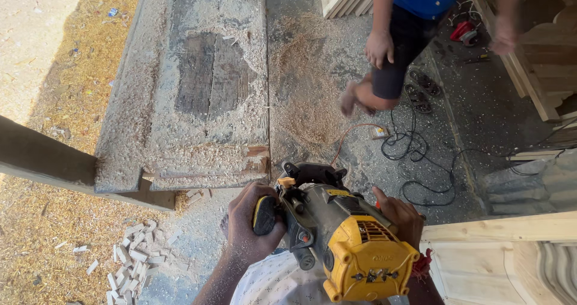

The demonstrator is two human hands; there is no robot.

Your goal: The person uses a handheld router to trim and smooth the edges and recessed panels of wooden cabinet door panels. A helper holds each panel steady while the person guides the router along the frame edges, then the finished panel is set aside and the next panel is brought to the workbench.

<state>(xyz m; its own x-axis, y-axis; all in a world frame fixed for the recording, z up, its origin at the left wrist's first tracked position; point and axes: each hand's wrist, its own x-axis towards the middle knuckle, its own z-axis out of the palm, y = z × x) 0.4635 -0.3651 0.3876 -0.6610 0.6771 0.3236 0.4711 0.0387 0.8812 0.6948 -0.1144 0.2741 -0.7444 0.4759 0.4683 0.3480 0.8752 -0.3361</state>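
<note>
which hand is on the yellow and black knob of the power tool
The left hand: it wraps the knob on the power tool; the right hand rests on the tool's far side.

Open floor ahead; sawdust-covered bench (192, 94) blocks left, co-worker (396, 46) and cables (415, 149) right.

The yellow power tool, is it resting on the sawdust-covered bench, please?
No, the yellow power tool is held up by the left hand and right hand, apart from the bench.
</note>
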